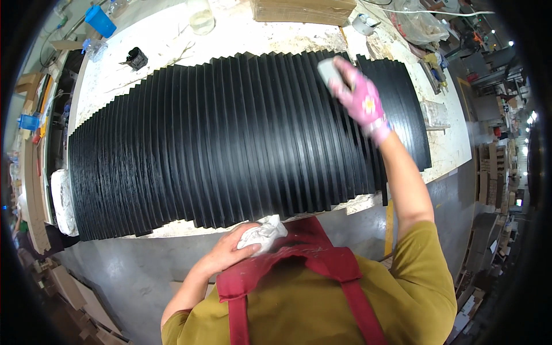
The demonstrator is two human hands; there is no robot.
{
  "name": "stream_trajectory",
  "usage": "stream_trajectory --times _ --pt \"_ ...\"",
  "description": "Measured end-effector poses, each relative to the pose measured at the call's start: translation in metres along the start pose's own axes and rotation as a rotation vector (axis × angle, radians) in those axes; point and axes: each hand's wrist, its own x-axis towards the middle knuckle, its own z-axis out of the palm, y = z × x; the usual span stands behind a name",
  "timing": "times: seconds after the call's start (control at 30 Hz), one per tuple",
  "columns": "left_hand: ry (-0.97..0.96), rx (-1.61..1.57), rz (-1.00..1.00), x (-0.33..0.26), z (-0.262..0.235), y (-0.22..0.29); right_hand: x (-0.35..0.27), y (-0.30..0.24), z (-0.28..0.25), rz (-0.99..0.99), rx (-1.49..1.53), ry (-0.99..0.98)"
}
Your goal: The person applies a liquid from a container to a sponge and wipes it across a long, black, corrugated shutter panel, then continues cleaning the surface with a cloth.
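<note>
A long row of black strips point(247, 132) lies side by side across the white worktable point(230, 43), their ends uneven at the far and near edges. My right hand point(363, 103), in a pink glove with a flower on it, grips a pale grey block point(329, 73). The block rests on or just over the strips' far right part; I cannot tell whether it touches them. At the table's near edge, close to my apron, my bare left hand point(227, 248) is closed around a crumpled white cloth point(264, 234).
Along the far side are a cardboard box point(305, 10), a clear container of liquid point(202, 20), a small tub point(364, 24) and a plastic bag point(422, 26). A black-stained cup point(136, 58) and a blue cup point(100, 22) stand far left. A white roll point(62, 201) adjoins the strips' left end.
</note>
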Motion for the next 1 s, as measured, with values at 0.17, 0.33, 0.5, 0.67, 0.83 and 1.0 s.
stream_trajectory --times 0.17,0.33,0.5,0.67,0.83,1.0 --pt "0.113 -0.02 -0.087 -0.017 0.002 0.002 0.024 0.041 -0.002 0.143 0.138 -0.024" --pt "0.139 -0.013 -0.127 -0.012 0.023 0.017 -0.009 0.068 -0.004 0.135 -0.088 -0.24" --pt "0.324 0.028 0.0 0.002 0.056 0.037 -0.01 0.06 -0.015 -0.011 -0.289 -0.314" --pt "0.418 0.051 0.171 0.036 0.097 0.079 0.014 0.086 -0.031 -0.382 -0.16 -0.25" --pt "0.457 0.578 0.483 0.105 0.149 0.114 0.025 0.056 -0.042 -0.698 -0.043 -0.501" --pt "0.504 0.861 0.441 0.145 0.167 0.106 0.004 0.037 -0.034 -1.142 -0.049 -0.639"
